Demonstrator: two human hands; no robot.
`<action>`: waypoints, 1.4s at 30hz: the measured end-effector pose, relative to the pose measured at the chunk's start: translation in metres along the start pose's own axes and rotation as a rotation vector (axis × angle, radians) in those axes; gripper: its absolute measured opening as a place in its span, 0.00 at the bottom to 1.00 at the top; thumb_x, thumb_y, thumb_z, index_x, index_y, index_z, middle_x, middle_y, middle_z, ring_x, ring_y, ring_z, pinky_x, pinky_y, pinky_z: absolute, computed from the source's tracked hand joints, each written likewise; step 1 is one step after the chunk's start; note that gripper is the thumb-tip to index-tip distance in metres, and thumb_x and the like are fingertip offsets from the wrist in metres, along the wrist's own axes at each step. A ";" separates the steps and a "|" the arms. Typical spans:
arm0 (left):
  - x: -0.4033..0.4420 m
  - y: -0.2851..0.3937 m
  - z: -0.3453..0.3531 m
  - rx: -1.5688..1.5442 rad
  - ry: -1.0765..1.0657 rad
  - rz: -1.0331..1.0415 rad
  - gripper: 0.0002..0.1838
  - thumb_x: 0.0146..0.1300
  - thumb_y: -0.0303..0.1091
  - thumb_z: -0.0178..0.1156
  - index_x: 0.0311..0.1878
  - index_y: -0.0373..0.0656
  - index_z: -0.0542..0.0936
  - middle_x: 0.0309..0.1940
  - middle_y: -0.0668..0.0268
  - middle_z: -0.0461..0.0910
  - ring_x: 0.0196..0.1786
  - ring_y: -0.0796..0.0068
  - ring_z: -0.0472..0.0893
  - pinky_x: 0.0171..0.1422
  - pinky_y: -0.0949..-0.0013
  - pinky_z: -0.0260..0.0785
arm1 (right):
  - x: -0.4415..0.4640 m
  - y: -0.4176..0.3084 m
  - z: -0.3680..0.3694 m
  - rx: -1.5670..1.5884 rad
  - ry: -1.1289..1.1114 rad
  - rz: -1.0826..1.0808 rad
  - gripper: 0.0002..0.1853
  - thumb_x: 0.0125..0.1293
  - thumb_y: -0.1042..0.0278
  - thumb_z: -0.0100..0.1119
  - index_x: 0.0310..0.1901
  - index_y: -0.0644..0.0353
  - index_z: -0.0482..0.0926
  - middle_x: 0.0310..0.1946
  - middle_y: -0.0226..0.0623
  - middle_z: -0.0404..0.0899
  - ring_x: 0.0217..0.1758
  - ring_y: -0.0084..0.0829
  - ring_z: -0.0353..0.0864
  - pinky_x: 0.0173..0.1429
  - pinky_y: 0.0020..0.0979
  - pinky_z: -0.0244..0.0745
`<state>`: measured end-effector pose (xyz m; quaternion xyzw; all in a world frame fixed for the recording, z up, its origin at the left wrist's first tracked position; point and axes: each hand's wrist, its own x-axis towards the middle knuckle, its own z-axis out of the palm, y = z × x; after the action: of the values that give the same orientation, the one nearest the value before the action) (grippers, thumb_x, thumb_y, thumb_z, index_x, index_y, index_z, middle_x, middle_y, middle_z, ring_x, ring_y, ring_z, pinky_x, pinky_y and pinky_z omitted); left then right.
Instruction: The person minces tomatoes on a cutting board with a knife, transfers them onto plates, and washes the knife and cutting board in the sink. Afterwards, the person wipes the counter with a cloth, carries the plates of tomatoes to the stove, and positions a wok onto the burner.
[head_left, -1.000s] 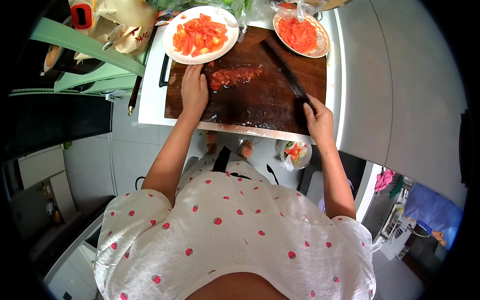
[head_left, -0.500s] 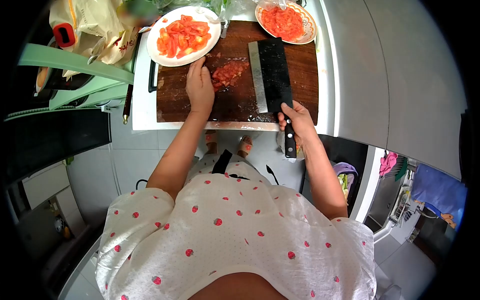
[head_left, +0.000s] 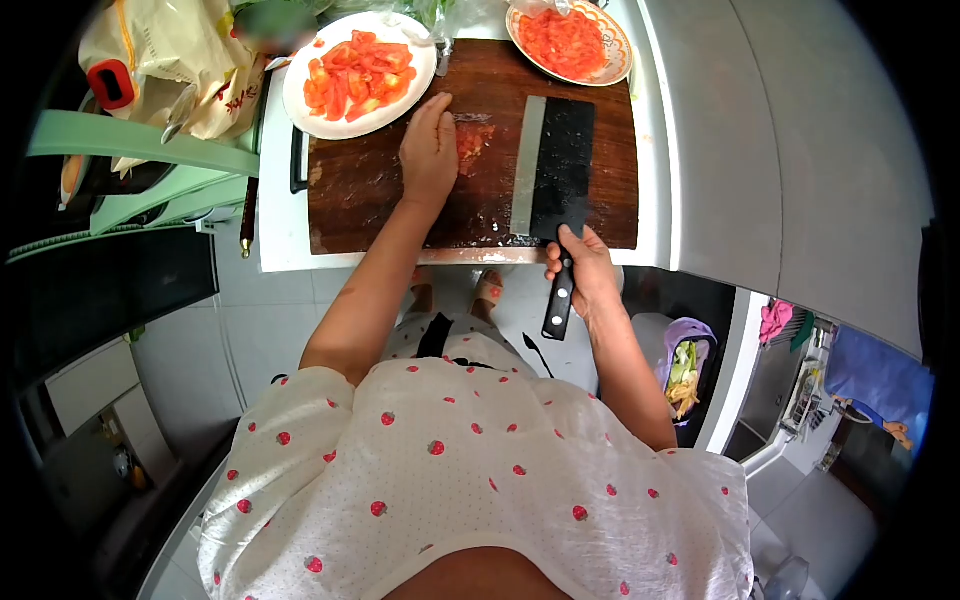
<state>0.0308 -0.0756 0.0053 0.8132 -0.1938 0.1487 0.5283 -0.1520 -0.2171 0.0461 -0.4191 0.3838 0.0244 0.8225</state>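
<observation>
Head view: right hand [head_left: 588, 268] is grasping black cleaver [head_left: 562, 168] by handle; left hand [head_left: 430, 160], fingers released, is flanking minced tomato [head_left: 475, 145] at left.

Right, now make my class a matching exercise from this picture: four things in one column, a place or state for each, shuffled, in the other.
Column one
1. cleaver
2. left hand
3. white plate
4. orange-rimmed plate

Column two
A. bearing finely chopped tomato
B. fingers together, beside tomato bits on the board
C. bearing larger tomato pieces
D. gripped by the right hand

Pairs: 1-D, 2-B, 3-C, 4-A
</observation>
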 end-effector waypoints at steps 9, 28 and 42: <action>-0.003 0.009 0.012 -0.162 -0.006 -0.093 0.14 0.66 0.32 0.44 0.47 0.36 0.75 0.47 0.56 0.76 0.50 0.59 0.75 0.55 0.67 0.66 | 0.008 0.021 0.037 -0.033 -0.072 -0.002 0.06 0.67 0.67 0.49 0.33 0.58 0.69 0.18 0.30 0.72 0.17 0.20 0.69 0.21 0.23 0.69; 0.091 0.086 0.071 -0.636 -0.127 -0.273 0.19 0.69 0.39 0.40 0.50 0.34 0.74 0.44 0.60 0.75 0.45 0.76 0.74 0.51 0.73 0.66 | 0.000 -0.085 0.073 -0.149 -0.078 -0.259 0.06 0.63 0.71 0.49 0.29 0.62 0.68 0.17 0.30 0.69 0.15 0.20 0.67 0.18 0.23 0.66; 0.144 0.077 0.115 -1.004 -0.268 -0.424 0.29 0.71 0.47 0.30 0.58 0.30 0.66 0.56 0.52 0.69 0.62 0.65 0.65 0.68 0.63 0.50 | 0.006 -0.183 0.082 -0.647 0.219 -0.497 0.07 0.60 0.72 0.49 0.31 0.69 0.71 0.17 0.34 0.72 0.15 0.23 0.71 0.17 0.26 0.67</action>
<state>0.1256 -0.2319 0.0860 0.4947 -0.1383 -0.1760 0.8397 -0.0312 -0.2792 0.1940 -0.7357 0.3285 -0.1002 0.5838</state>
